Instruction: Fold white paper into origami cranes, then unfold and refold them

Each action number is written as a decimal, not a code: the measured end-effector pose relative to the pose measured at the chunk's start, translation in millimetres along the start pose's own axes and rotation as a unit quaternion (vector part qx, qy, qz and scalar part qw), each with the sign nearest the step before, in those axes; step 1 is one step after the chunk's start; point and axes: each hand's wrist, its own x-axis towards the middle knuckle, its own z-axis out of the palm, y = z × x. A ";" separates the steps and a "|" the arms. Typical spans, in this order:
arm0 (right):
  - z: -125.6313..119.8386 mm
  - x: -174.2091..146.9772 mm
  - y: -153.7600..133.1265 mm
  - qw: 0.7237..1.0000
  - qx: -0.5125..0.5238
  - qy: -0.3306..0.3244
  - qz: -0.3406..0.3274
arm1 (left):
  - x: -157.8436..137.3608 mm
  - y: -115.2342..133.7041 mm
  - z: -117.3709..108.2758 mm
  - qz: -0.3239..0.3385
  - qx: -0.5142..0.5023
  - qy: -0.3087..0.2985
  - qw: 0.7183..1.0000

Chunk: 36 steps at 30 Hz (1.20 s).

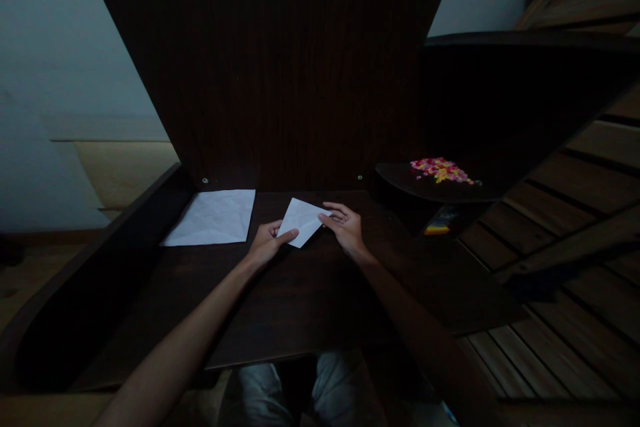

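Note:
A small folded piece of white paper [302,221], roughly square and turned on its corner, is held between my two hands above the dark desk. My left hand [271,241] grips its left corner, thumb on top and fingers underneath. At the right corner, my right hand [344,225] pinches the paper with the thumb on the near face and the fingers partly behind it. Faint crease lines run across the paper. Left of my hands, a larger creased white sheet [215,217] lies flat on the desk.
The dark wooden desk [300,307] has a tall back panel [280,67] and a raised left side [100,273]. On a rounded shelf [395,177] at right lies a pile of small pink, red and yellow pieces [443,170]. Wooden slats [575,320] stand at far right.

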 end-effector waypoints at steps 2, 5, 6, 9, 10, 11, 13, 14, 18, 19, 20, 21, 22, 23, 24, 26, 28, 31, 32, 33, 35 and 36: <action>0.1 0.8 0.7 1.000 -0.003 0.001 0.003 | -0.5 0.3 0.2 -0.006 -0.006 -0.002 1.000; 0.4 1.2 1.7 1.000 -0.012 -0.012 0.005 | -0.9 1.5 0.1 -0.007 -0.004 0.005 1.000; 0.5 1.1 2.0 1.000 -0.015 -0.019 0.005 | -1.1 2.1 0.3 -0.006 -0.001 0.007 1.000; 0.9 0.3 2.8 0.999 -0.023 -0.043 0.003 | -2.3 3.6 1.0 -0.008 0.006 0.001 1.000; 1.1 -0.1 2.9 0.999 -0.024 -0.049 0.002 | -2.6 3.7 1.2 -0.010 0.005 -0.002 1.000; 1.4 -0.4 2.9 0.998 -0.024 -0.052 0.001 | -2.8 3.7 1.3 -0.011 0.005 -0.005 1.000; 2.2 -1.3 2.8 0.998 -0.020 -0.055 0.000 | -2.6 2.8 1.3 -0.010 0.003 -0.004 1.000; 2.8 -1.8 2.6 0.998 -0.016 -0.058 0.002 | -2.1 2.0 1.2 -0.007 0.003 -0.003 1.000; 5.5 -4.0 2.8 0.996 0.009 -0.088 0.023 | 0.8 -1.3 0.9 0.002 -0.008 0.007 1.000; 6.0 -4.4 3.0 0.995 0.014 -0.096 0.028 | 1.4 -1.9 0.9 0.001 -0.013 0.010 1.000; 6.2 -4.5 3.3 0.994 0.016 -0.101 0.031 | 1.9 -2.4 1.1 0.000 -0.018 0.011 1.000; 6.2 -4.5 3.7 0.994 0.017 -0.105 0.032 | 2.3 -2.7 1.3 -0.001 -0.023 0.010 1.000; 6.0 -4.3 4.0 0.993 0.018 -0.108 0.032 | 2.7 -2.9 1.6 -0.002 -0.030 0.009 1.000; 5.6 -4.1 4.3 0.993 0.019 -0.110 0.031 | 3.1 -3.0 2.0 -0.003 -0.037 0.010 0.999; 5.1 -3.7 4.5 0.993 0.019 -0.110 0.029 | 3.6 -3.0 2.3 -0.005 -0.046 0.014 0.999; 4.0 -3.3 5.0 0.993 0.015 -0.111 0.023 | 4.9 -2.6 2.9 -0.017 -0.070 0.030 0.997; 3.0 -3.5 5.4 0.993 0.000 -0.114 0.015 | 6.5 -1.9 3.2 -0.045 -0.104 0.023 0.993; 2.3 -4.7 6.4 0.991 -0.025 -0.130 -0.003 | 7.3 -0.5 3.3 -0.092 -0.134 -0.034 0.986; 2.2 -5.1 6.8 0.990 -0.029 -0.138 -0.010 | 6.8 0.1 3.3 -0.098 -0.133 -0.046 0.985; 2.2 -5.4 7.3 0.989 -0.031 -0.146 -0.017 | 5.8 0.6 3.5 -0.098 -0.125 -0.050 0.986; 2.1 -5.7 8.5 0.986 -0.032 -0.158 -0.028 | 2.6 1.5 3.9 -0.093 -0.094 -0.052 0.990; 1.9 -5.6 9.2 0.986 -0.030 -0.163 -0.030 | 0.7 1.7 4.1 -0.091 -0.072 -0.057 0.992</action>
